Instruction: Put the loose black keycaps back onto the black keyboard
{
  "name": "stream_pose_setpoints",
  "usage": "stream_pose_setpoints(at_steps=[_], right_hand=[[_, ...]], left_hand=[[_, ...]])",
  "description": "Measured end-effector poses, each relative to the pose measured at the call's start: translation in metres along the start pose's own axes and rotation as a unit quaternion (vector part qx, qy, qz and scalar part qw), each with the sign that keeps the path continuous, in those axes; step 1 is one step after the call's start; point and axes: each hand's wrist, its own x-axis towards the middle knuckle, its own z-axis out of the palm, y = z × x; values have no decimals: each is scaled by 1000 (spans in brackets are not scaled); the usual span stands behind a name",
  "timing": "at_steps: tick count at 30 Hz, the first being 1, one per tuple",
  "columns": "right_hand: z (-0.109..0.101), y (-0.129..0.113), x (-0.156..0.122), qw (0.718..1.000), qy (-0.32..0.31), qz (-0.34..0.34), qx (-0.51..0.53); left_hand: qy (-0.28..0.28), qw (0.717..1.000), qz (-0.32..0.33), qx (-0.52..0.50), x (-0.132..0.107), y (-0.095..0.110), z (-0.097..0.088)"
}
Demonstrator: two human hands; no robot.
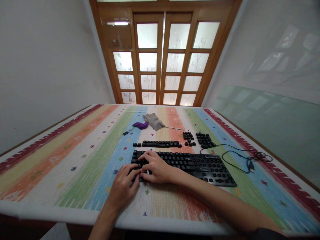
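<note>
A black computer keyboard (pixel 180 163) lies across the striped cloth, its right-hand section without keycaps and the bare switch mounts showing. At its front left corner, my left hand (pixel 123 183) grips the edge with bent fingers. My right hand (pixel 156 168) reaches over the left keys, fingers curved downward and thumb close to the index fingertip. Whatever lies between those fingertips is too small to make out. Behind the keyboard sit a row of loose black keycaps (pixel 161 144), a small group of keycaps (pixel 188 135) and a larger keycap block (pixel 204 140).
Farther back lie a grey cloth (pixel 153 121), a purple bundle (pixel 140 125), a thin rod (pixel 175 128) and a small black item with wires (pixel 125 133). The keyboard's coiled cable (pixel 260 156) and its USB plug (pixel 251 166) rest at the right on the tablecloth (pixel 82 180).
</note>
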Motion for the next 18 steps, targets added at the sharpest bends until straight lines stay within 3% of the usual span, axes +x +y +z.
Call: stream_pose_setpoints(at_steps=[3,7,10,18], right_hand=[[-10,16,9,997,19,25,64],[-21,46,25,979,96,165,68],[-22,65,36,973,68,222,11],[-4,93,57,962,15,266,-64]], left_hand=[[3,1000,18,6,0,-2,1],[-14,999,48,12,-2,-7,5],[-28,998,64,9,-5,-10,8],[-54,996,62,14,-10,-12,10]])
